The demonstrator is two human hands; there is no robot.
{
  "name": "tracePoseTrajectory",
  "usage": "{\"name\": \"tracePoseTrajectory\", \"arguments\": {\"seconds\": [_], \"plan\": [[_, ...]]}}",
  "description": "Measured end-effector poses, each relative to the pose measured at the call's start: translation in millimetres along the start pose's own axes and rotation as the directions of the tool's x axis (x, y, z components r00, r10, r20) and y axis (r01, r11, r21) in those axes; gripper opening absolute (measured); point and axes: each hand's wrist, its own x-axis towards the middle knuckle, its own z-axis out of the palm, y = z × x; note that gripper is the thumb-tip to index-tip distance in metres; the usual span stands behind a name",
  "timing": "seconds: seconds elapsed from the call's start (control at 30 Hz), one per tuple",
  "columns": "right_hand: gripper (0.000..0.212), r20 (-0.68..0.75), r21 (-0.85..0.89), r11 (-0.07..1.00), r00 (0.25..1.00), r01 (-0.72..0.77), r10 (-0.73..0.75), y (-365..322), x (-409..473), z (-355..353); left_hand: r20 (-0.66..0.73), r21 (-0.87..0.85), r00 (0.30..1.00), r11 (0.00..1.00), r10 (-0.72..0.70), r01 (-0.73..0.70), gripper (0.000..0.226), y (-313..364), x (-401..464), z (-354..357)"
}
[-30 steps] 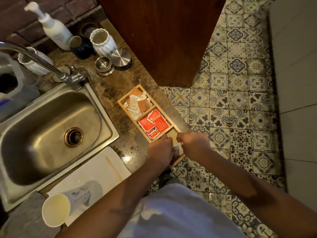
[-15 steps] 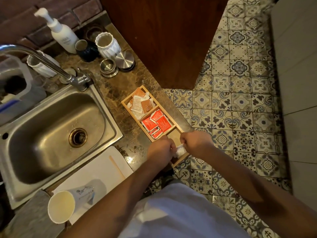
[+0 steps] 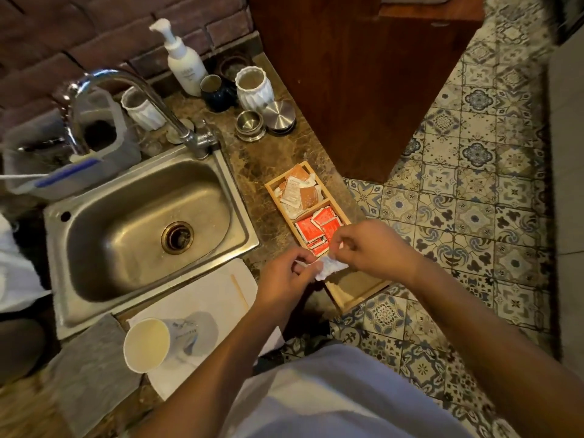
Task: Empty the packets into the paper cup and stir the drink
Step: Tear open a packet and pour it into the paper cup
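Head view — white packet (image 3: 328,269) pinched between left hand (image 3: 286,279) and right hand (image 3: 368,248) fingertips.

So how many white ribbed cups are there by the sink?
2. One white ribbed ceramic cup stands at the back of the counter beside the dark blue cup; the other white ribbed cup stands behind the curved metal tap, partly hidden.

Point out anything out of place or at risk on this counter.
The wooden tray juts past the counter edge over the floor. The paper cup looks tipped towards the camera, though the wide lens may cause that. No spills show.
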Motion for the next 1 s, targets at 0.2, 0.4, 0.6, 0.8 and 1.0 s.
{"name": "tracePoseTrajectory", "arguments": {"seconds": [0.2, 0.4, 0.6, 0.8, 1.0], "plan": [[0.009, 0.006, 0.033, 0.983, 0.983, 0.181, -0.181, -56, 19, -10, -0.183, -0.208, 0.982, 0.975, 0.037, -0.075, 0.012, 4, -29, -37], [0.009, 0.027, 0.053, 0.934, 0.935, 0.352, -0.354, -119, 36, -4, -0.418, -0.411, 0.907, 0.9, -0.048, -0.142, 0.024, 3, -66, -68], [0.025, 0.199, -0.02, 0.889, 0.873, 0.458, -0.445, -178, 52, 21, -0.556, -0.322, 0.824, 0.943, -0.112, -0.089, 0.011, -39, -104, -104], [0.026, 0.315, -0.09, 0.834, 0.81, 0.545, -0.495, -235, 65, 45, -0.659, -0.368, 0.735, 0.921, -0.16, -0.13, 0.015, -72, -137, -146], [0.019, 0.372, -0.049, 0.805, 0.759, 0.591, -0.535, -274, 71, 77, -0.705, -0.391, 0.689, 0.903, -0.171, -0.176, 0.01, -94, -166, -168]]}}
